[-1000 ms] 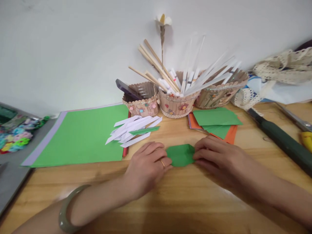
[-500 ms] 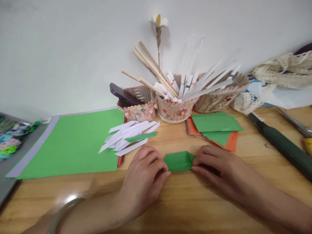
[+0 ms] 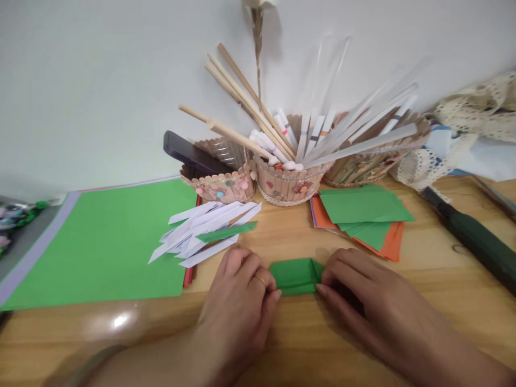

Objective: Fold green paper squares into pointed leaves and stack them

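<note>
A small piece of folded green paper point(image 3: 297, 274) lies low over the wooden table between my two hands. My left hand point(image 3: 242, 301), with a ring on one finger, pinches its left end. At the right end, the thumb and fingers of my right hand point(image 3: 363, 295) are closed on a corner. A crease runs along the lower part of the paper, and a slanted fold shows near its right side. The fingertips hide both ends. Beyond my left hand lie narrow white paper strips point(image 3: 201, 228), with a green strip point(image 3: 228, 232) on top.
Large green sheets point(image 3: 108, 242) cover the left. Behind stand decorated stick baskets point(image 3: 292, 185) with markers, wooden sticks and clear sticks. Cut green and orange papers point(image 3: 366, 207) lie behind my right hand. A dark-handled tool point(image 3: 479, 236) and lace trim point(image 3: 479, 113) are at right.
The view has moved closer and tipped down slightly. A lengthwise crease now shows along the lower part of the green paper. Both hands keep hold of its ends.
</note>
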`<state>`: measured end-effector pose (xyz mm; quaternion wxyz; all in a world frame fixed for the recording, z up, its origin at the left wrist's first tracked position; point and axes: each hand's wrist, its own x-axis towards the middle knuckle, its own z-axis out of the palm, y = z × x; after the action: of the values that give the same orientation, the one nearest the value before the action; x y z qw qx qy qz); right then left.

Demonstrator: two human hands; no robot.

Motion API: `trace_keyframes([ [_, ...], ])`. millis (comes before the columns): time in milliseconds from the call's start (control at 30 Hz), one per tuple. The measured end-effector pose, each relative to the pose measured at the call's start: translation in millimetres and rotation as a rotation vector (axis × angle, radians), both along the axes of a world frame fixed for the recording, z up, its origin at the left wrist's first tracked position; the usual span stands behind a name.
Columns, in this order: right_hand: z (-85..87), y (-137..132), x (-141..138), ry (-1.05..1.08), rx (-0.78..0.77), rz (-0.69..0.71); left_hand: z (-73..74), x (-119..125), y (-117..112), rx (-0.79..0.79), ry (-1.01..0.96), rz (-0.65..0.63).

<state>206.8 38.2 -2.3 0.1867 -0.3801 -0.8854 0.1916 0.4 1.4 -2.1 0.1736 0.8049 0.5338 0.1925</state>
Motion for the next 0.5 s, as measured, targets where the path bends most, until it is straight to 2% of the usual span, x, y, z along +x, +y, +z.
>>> trace_keyframes([
  [400,-2.8,-1.1,-8.2,-0.101,0.183,-0.021,-14.3,3.4,2.4,0.152,0.305,-0.026],
  [500,-1.7,-1.3,-9.9,-0.119,0.208,-0.015,-13.8,5.7,2.6,0.150,0.389,-0.021],
])
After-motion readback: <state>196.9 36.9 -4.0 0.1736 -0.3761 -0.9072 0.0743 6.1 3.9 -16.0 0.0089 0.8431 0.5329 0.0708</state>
